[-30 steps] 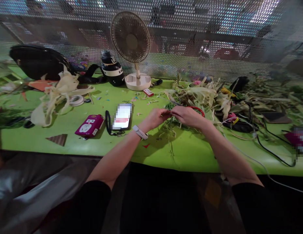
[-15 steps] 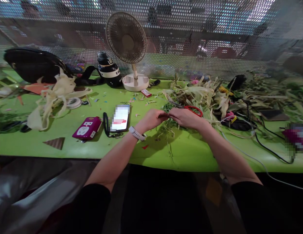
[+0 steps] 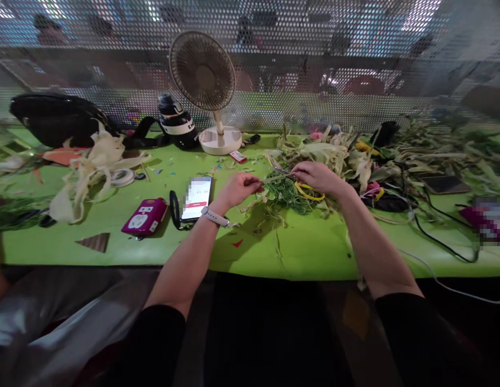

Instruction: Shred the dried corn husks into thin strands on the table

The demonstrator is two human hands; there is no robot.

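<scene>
Above the green table my left hand (image 3: 239,189) is closed in a pinch, thumb against fingers. A thin pale-green strip (image 3: 276,178) runs from its fingertips toward my right hand (image 3: 314,176), whose fingers are also pinched together. The strip's far end seems to meet the right fingertips. Below them lies a tangled heap of thin green strands (image 3: 296,200). A yellow loop (image 3: 310,192), shaped like a scissors handle, shows just under my right hand; whether the hand touches it is unclear.
Dried corn husks (image 3: 330,153) are heaped behind and right of my hands. To the left are a lit phone (image 3: 197,199), a purple power adapter (image 3: 145,216) and more husks (image 3: 107,153). A fan (image 3: 221,141), a black bottle (image 3: 179,126) and a black bag (image 3: 58,121) stand behind. Cables (image 3: 435,242) trail at right.
My hands, close together before, have moved apart, the left going left and the right slightly up and right. The strand heap is more exposed. Red scissors handles showed earlier; now a yellow loop shows there.
</scene>
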